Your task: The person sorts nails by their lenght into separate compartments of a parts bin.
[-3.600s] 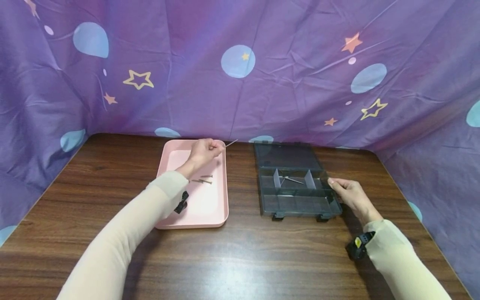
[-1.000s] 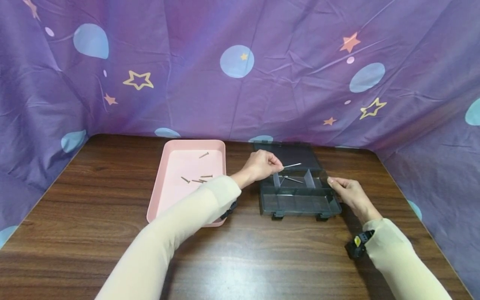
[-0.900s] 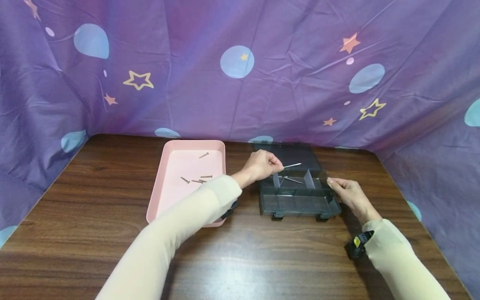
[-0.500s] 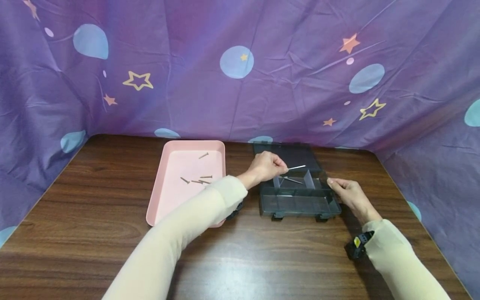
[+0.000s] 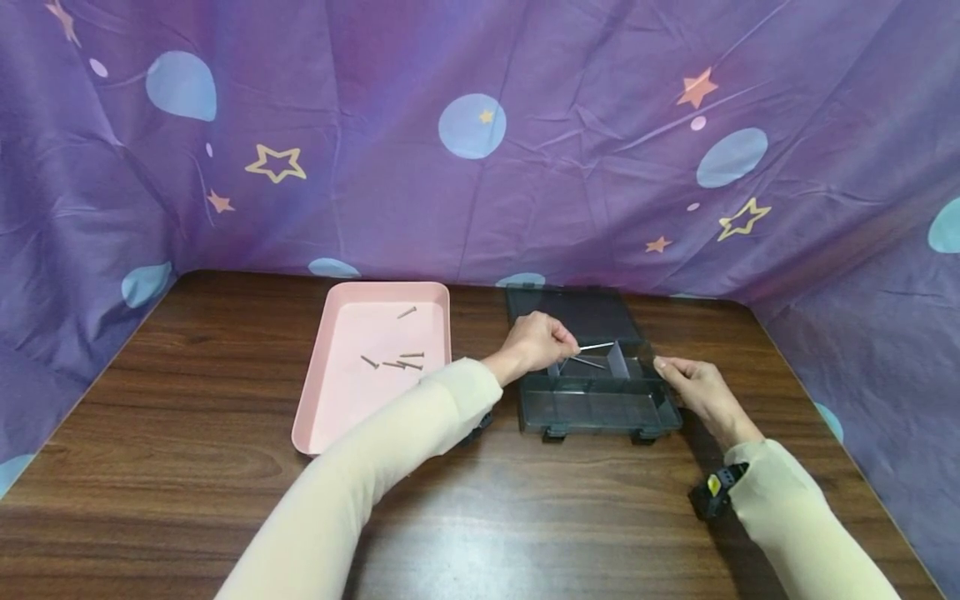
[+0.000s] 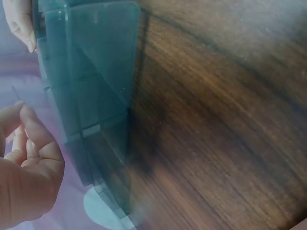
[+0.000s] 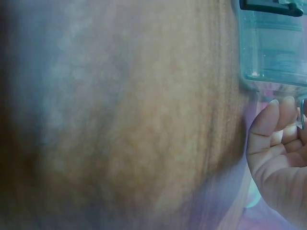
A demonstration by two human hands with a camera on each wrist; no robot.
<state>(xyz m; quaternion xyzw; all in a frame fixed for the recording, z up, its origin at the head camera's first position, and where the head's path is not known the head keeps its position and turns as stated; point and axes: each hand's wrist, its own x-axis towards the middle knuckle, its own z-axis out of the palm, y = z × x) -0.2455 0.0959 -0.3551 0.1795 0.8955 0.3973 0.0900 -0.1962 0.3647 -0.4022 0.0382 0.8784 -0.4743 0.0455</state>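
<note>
Between thumb and forefinger my left hand (image 5: 534, 340) pinches a thin silver nail (image 5: 597, 346), its tip pointing right. The hand is over the back row of a dark see-through compartment box (image 5: 596, 429), whose lid lies folded back. Below the pinched nail, a few more silver nails (image 5: 588, 362) lie between two pale dividers (image 5: 618, 362). My right hand (image 5: 701, 392) grips the box's right side with thumb and fingertips; the right wrist view shows these at the box wall (image 7: 273, 79). In the left wrist view the nail looks like a faint line above the fingertips.
A pink tray (image 5: 307, 408) stands left of the box, holding several brownish screws (image 5: 412, 356). My left sleeve passes over its front right corner. Two black latches (image 5: 555, 434) stick out from the box's front. A purple curtain (image 5: 390, 167) hangs behind the wooden table (image 5: 187, 400).
My left hand has carried the nail from the tray to the box, and in the last second it has moved slightly right and lower. The right hand stays on the box's side.
</note>
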